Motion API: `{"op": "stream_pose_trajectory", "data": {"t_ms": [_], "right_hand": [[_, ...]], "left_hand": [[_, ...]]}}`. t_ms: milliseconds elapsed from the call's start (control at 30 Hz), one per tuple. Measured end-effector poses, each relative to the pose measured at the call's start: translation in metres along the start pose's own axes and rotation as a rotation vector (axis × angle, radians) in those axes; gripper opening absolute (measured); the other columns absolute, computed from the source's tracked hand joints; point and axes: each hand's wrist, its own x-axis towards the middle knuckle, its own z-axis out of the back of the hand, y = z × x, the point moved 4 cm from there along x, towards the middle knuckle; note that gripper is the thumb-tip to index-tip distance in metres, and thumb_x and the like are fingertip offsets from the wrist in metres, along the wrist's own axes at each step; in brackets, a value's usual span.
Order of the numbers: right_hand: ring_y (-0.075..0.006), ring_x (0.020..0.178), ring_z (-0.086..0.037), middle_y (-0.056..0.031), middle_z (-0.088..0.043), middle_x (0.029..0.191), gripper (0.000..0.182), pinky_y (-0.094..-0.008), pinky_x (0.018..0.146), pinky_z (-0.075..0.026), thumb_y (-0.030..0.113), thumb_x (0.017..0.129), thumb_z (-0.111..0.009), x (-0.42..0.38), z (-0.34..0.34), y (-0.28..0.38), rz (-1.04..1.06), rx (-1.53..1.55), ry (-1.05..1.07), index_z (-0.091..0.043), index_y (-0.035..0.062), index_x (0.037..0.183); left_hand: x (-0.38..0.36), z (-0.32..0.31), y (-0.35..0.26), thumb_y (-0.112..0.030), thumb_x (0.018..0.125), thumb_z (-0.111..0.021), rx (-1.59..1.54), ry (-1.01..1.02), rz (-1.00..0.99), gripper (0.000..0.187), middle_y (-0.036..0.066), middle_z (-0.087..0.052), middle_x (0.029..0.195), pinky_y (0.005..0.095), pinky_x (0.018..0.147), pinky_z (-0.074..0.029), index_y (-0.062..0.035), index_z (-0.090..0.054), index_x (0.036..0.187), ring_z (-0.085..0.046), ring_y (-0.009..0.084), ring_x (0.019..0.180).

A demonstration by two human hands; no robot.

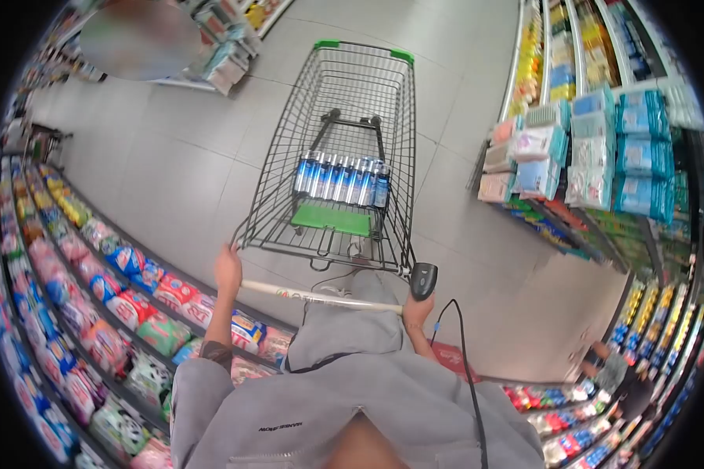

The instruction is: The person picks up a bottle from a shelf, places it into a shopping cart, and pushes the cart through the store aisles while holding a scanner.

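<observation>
- Your grey hoodie fills the bottom of the view, with a black cable running down its right side.
- Your left hand is clenched on the left end of the cart's handle.
- Your right hand grips the handle's right end and also holds a black scanner, which sticks up above the fist.
- The cart stands straight ahead of you on the grey tiled floor.
- A row of bottles lies across the basket near its handle end, just beyond a green flap.
- Shelves of bagged goods curve along your left; stacked packs sit on shelves to your right.
- Another person crouches by the shelves at lower right.
</observation>
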Motion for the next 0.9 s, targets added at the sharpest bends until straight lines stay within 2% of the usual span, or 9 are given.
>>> {"op": "stream_pose_trajectory", "data": {"t_ms": [133, 233, 467, 533, 733, 900], "right_hand": [[-0.0398, 0.085, -0.057, -0.0202, -0.059, 0.09, 0.038, -0.0421, 0.076, -0.045, 0.007, 0.068, -0.068, 0.008, -0.003, 0.0, -0.024, 0.036, 0.1, -0.053, -0.0029, 0.102], [-0.0402, 0.085, -0.057, -0.0203, -0.059, 0.089, 0.038, -0.0421, 0.075, -0.045, 0.007, 0.068, -0.068, 0.029, 0.0, 0.023, -0.079, 0.024, 0.091, -0.053, -0.0024, 0.102], [-0.0404, 0.084, -0.058, -0.0205, -0.059, 0.087, 0.036, -0.0422, 0.074, -0.046, 0.007, 0.067, -0.067, 0.066, -0.011, 0.035, -0.097, 0.087, 0.052, -0.053, -0.0019, 0.1], [-0.0398, 0.086, -0.057, -0.0201, -0.059, 0.091, 0.036, -0.042, 0.075, -0.045, 0.007, 0.068, -0.067, 0.073, -0.012, 0.038, -0.105, 0.093, 0.045, -0.054, -0.0018, 0.1], [-0.0387, 0.09, -0.056, -0.0178, -0.058, 0.097, 0.033, -0.0419, 0.078, -0.045, 0.007, 0.069, -0.066, 0.095, -0.016, 0.04, -0.077, 0.044, -0.027, -0.055, -0.0015, 0.1], [-0.0389, 0.087, -0.056, -0.0172, -0.057, 0.093, 0.032, -0.0418, 0.076, -0.045, 0.008, 0.069, -0.067, 0.111, -0.015, 0.047, -0.106, 0.043, -0.129, -0.055, -0.0015, 0.097]], "left_hand": [[0.007, 0.004, -0.012, -0.033, 0.096, -0.036, 0.036, -0.038, -0.013, 0.037, 0.026, -0.062, 0.083, 0.0514, 0.07, -0.044, -0.0007, -0.053, 0.095, -0.058, 0.0437, 0.081], [0.019, -0.002, -0.022, -0.034, 0.096, -0.035, -0.002, 0.02, -0.032, 0.037, 0.025, -0.061, 0.081, 0.0514, 0.069, -0.044, -0.0011, -0.052, 0.093, -0.058, 0.0435, 0.078], [0.055, 0.002, -0.055, -0.034, 0.097, -0.034, -0.013, 0.004, -0.053, 0.037, 0.024, -0.062, 0.081, 0.0513, 0.07, -0.044, -0.0009, -0.052, 0.093, -0.059, 0.0429, 0.079], [0.067, 0.004, -0.064, -0.034, 0.097, -0.034, -0.001, 0.003, -0.064, 0.038, 0.025, -0.063, 0.081, 0.0512, 0.07, -0.045, -0.0009, -0.052, 0.094, -0.06, 0.0427, 0.08], [0.096, 0.015, -0.117, -0.034, 0.097, -0.034, 0.021, -0.015, -0.144, 0.038, 0.025, -0.062, 0.082, 0.0511, 0.069, -0.045, -0.0007, -0.053, 0.095, -0.059, 0.0435, 0.08], [0.121, 0.02, -0.156, -0.033, 0.097, -0.034, 0.037, -0.061, -0.172, 0.037, 0.024, -0.062, 0.083, 0.0511, 0.068, -0.045, -0.0009, -0.052, 0.094, -0.059, 0.0428, 0.08]]}}
